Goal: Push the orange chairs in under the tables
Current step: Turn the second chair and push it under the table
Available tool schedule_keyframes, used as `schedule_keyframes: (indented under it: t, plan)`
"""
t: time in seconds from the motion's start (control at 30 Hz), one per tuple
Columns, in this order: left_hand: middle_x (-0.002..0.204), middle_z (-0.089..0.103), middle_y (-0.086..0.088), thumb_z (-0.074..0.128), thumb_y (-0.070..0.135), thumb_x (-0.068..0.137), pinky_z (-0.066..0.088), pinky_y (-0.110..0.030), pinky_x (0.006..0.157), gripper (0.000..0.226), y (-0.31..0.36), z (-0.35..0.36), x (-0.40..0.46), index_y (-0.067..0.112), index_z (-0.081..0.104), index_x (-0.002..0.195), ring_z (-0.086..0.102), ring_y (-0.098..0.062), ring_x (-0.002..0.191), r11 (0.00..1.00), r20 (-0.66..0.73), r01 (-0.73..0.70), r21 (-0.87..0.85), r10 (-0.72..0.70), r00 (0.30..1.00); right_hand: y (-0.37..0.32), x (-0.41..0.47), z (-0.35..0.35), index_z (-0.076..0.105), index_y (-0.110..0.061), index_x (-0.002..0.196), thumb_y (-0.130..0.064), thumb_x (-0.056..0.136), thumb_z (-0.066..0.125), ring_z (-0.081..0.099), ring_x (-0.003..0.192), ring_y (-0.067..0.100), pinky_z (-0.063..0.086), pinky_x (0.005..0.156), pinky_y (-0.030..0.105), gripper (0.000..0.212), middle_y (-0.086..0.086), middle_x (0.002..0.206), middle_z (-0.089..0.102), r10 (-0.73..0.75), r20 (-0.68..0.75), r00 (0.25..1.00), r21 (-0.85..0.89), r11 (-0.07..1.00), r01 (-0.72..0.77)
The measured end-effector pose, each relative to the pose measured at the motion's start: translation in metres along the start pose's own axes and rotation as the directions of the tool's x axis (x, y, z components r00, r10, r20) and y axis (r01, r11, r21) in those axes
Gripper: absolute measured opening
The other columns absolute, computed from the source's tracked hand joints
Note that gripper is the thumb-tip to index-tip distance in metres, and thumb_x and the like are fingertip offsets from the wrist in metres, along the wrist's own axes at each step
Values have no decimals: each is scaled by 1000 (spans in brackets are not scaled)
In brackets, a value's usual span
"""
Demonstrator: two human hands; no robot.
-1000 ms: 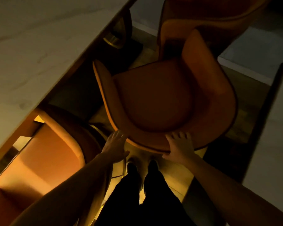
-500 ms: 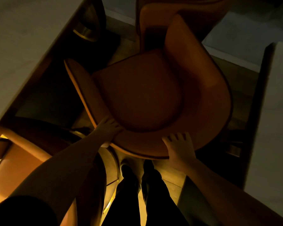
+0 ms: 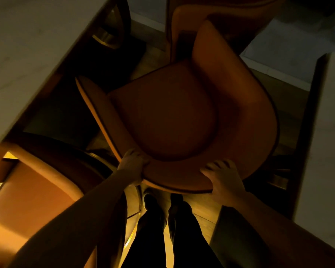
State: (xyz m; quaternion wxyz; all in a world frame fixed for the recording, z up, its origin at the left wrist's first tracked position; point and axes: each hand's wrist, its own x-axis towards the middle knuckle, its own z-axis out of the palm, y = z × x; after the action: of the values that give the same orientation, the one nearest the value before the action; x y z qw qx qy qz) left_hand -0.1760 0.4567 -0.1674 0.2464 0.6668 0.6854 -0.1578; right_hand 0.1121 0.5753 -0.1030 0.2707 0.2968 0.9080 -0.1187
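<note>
Orange chair (image 3: 162, 113) backrest gripped (both hands): left hand (image 3: 132, 165), right hand (image 3: 223, 178).

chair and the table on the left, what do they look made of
Chair: seems leather or faux leather, smooth orange with a soft sheen and dark piped edging; dim light leaves it open. Table: pale top with faint veining, likely marble or a stone-look laminate, matte. Both hands grip the chair's back rim.

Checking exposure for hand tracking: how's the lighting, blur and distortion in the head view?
Head view: dim, warm orange cast; the orange chair seat sits in deep shadow, the brightest patch lies on the second chair at lower left. Left hand and right hand on the backrest rim are dark but readable, slightly soft. Wide-angle stretch slants the table edge. No glare.
</note>
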Motion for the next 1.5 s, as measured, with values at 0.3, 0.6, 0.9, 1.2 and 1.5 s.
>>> schedule_keyframes:
  t: [0.3,0.6,0.9,1.2,1.5]
  plan:
    - [145,41,1,77,34,64,6,-45,116,87,21,35,-50,25,39,141,29,-23,137,997,-13,-42,-69,41,999,0,-21,16,18,-34,148,-39,74,66,16,141,27,5,114,52,89,0,155,25,-67,83,994,-59,996,72]
    - [128,58,-11,92,34,34,4,-55,110,95,-38,42,-40,23,58,123,46,-35,124,997,-65,-66,29,68,996,12,-21,24,50,-21,130,-79,71,51,59,112,33,28,98,51,83,10,122,64,-236,42,971,-23,971,237]
    - [123,60,-7,88,37,32,27,-62,105,98,9,30,6,22,56,123,52,-32,118,995,-84,-102,-24,99,991,105,-6,-3,50,-29,129,-80,69,56,62,109,22,27,99,39,79,-2,123,65,-280,176,944,-24,957,288]
    - [141,44,-2,82,51,48,11,-49,115,104,-2,24,35,26,38,139,34,-25,133,984,-60,-150,97,156,986,103,-5,-17,47,-25,134,-77,59,63,49,122,31,22,105,57,93,6,132,56,-67,159,985,-166,982,94]
    - [132,51,2,66,25,67,12,-41,114,61,-17,9,32,25,50,126,38,-20,129,997,-129,74,-20,-76,989,-44,32,24,23,-26,145,-59,82,58,32,133,37,20,109,58,79,9,147,37,64,119,991,-45,997,-59]
